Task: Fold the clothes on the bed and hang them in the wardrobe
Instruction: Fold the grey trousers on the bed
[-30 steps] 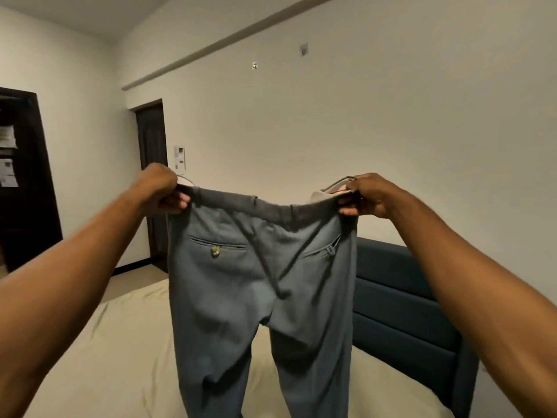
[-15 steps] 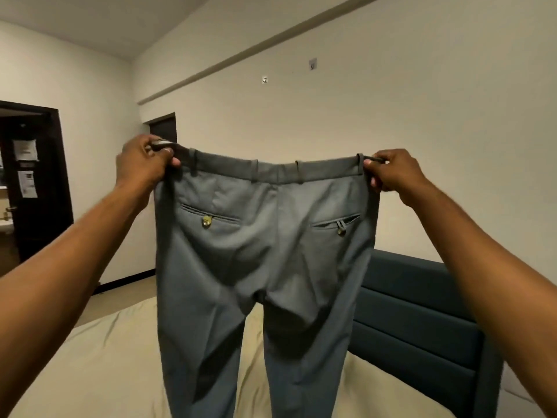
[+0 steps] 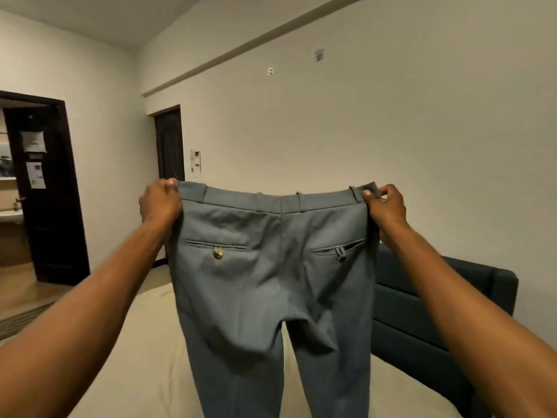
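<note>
The bed [image 3: 144,351], covered in a pale cream sheet, is filling the lower part of the view, and its dark teal headboard [image 3: 428,315] is standing along the wall [image 3: 391,140] on the right. The wall is running pale and bare apart from two small fittings high up and a small white panel [image 3: 196,162] near a dark closed door [image 3: 169,143]. On the far left a second dark door [image 3: 51,206] is standing open, with paper notices stuck on it and a lit room with shelves showing beyond.

The trousers [image 3: 271,282], grey-blue, are hanging in the air above the bed, stretched flat between both hands with the back side facing the camera. The waistband is running nearly level, sagging a little in the middle, and the two legs are dropping out of view at the bottom edge. Whether the hems are touching the bed cannot be told.

The left hand [image 3: 159,203] is clenching the left end of the waistband, its grip curled round the cloth with the knuckles toward the camera. The right hand [image 3: 385,206] is grasping the right end, thumb and fingers pinching the band beside a belt loop.

On the seat, the left back pocket is being held closed by a brass-coloured button [image 3: 218,252], while the right back pocket [image 3: 339,250] is gaping slightly, its small loop tab hanging at the opening.
</note>
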Action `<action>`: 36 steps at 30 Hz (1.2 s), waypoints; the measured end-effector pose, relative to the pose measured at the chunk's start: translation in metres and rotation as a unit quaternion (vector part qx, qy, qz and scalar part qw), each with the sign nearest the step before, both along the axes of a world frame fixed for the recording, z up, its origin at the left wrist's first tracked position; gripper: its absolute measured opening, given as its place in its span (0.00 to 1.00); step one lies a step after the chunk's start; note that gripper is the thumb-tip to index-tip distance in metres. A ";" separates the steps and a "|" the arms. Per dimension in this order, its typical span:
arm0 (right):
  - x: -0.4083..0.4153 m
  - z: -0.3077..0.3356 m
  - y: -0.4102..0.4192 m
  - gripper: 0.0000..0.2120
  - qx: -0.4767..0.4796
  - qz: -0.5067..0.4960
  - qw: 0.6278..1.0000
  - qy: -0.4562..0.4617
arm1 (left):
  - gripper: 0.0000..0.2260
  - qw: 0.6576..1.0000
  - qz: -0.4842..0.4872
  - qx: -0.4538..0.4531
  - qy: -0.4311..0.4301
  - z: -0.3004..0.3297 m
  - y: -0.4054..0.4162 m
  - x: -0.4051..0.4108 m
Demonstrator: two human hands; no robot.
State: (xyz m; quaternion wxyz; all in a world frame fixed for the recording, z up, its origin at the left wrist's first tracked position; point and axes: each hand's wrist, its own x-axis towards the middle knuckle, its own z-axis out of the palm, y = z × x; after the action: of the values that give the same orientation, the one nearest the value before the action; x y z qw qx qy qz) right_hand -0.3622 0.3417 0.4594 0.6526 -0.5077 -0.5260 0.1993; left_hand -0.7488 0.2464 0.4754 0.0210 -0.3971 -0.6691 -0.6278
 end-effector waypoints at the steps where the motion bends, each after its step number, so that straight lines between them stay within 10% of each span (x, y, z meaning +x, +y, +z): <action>1: 0.001 0.010 0.000 0.10 0.014 0.009 1.000 0.025 | 0.18 1.000 -0.003 0.006 -0.004 0.005 -0.002 -0.001; 8: -0.001 0.016 -0.010 0.10 0.058 0.011 0.998 0.001 | 0.24 0.994 -0.013 0.032 0.101 0.002 -0.009 -0.001; 13: 0.010 0.000 -0.022 0.08 -0.024 0.144 0.987 -0.060 | 0.30 0.940 -0.244 -0.234 0.038 0.001 -0.032 -0.004; 19: 0.025 -0.005 -0.035 0.12 -0.118 0.424 0.896 -0.054 | 0.16 0.867 -0.418 -0.268 -0.035 -0.027 -0.005 -0.055; 25: 0.001 -0.136 0.054 0.21 -0.371 0.313 0.816 -0.315 | 0.13 0.845 -0.320 -0.427 0.042 -0.140 0.049 -0.018; 27: -0.007 -0.164 0.086 0.13 -0.328 0.198 0.847 -0.368 | 0.13 0.903 -0.211 -0.370 0.061 -0.169 0.079 -0.026; 30: -0.014 -0.132 0.130 0.13 -0.154 0.081 0.967 -0.184 | 0.11 0.979 -0.096 -0.176 0.021 -0.132 0.109 -0.039; 36: -0.034 -0.012 0.122 0.10 0.040 0.157 0.987 0.007 | 0.08 0.993 -0.093 0.053 0.048 -0.001 0.114 -0.056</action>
State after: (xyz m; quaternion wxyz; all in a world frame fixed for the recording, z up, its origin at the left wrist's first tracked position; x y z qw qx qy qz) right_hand -0.3963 0.4640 0.4475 0.6363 -0.3909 -0.6025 0.2817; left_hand -0.8048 0.3605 0.4746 0.0155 -0.4855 -0.5929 -0.6423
